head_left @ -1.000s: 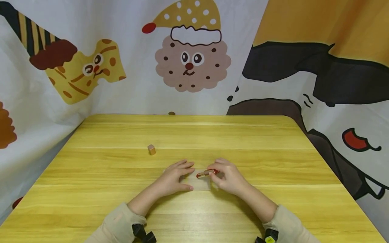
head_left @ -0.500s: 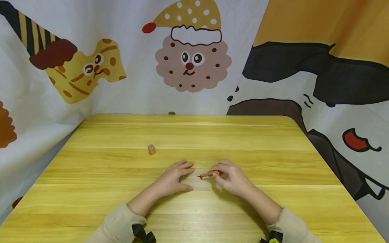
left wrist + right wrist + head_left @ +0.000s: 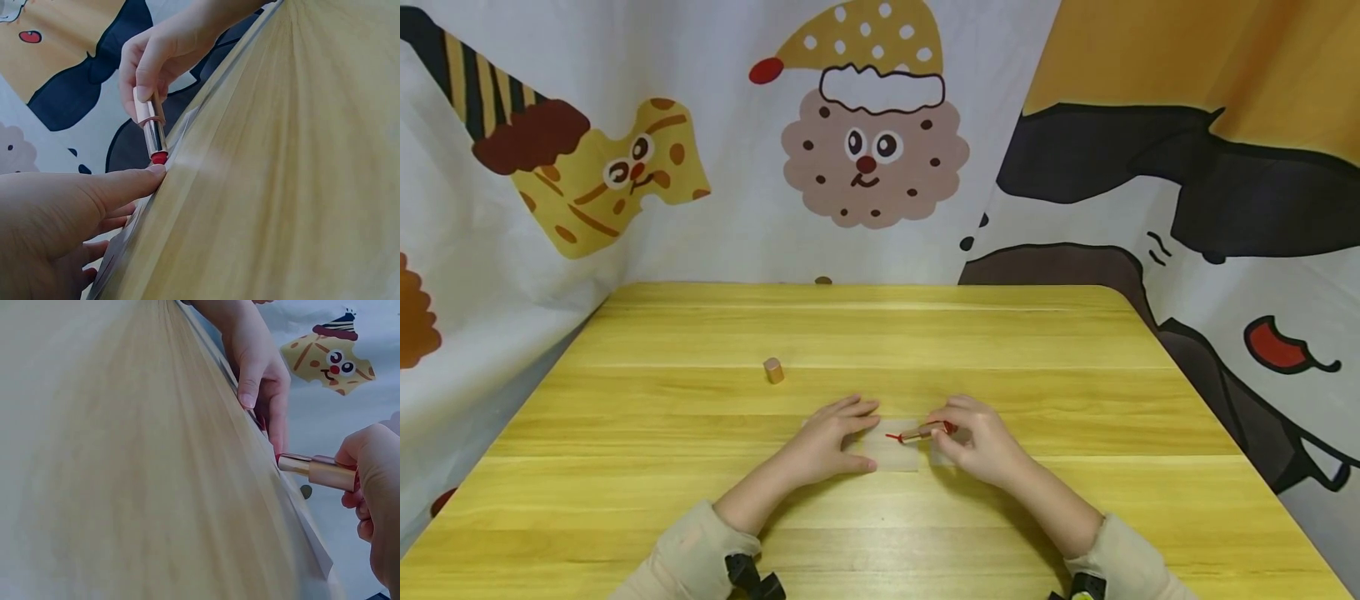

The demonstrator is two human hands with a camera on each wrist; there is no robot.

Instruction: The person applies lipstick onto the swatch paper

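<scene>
While left hand (image 3: pixel 838 439) rests on paper (image 3: pixel 895 457), fingers spread, right hand (image 3: pixel 976 440) pinches lipstick (image 3: pixel 917 432) by case (image 3: pixel 331 475), best hold: likely light, slick; red tip (image 3: pixel 159 158) probably soft, fragile.

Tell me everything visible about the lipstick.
The lipstick has a slim, shiny, metallic-looking pinkish-gold tube: a wider base, a narrower collar and a red tip showing. It is uncapped and slanted, its base pinched in the right hand, its tip pointing down and leftward, seemingly touching the pale sheet beside a short red line.
</scene>
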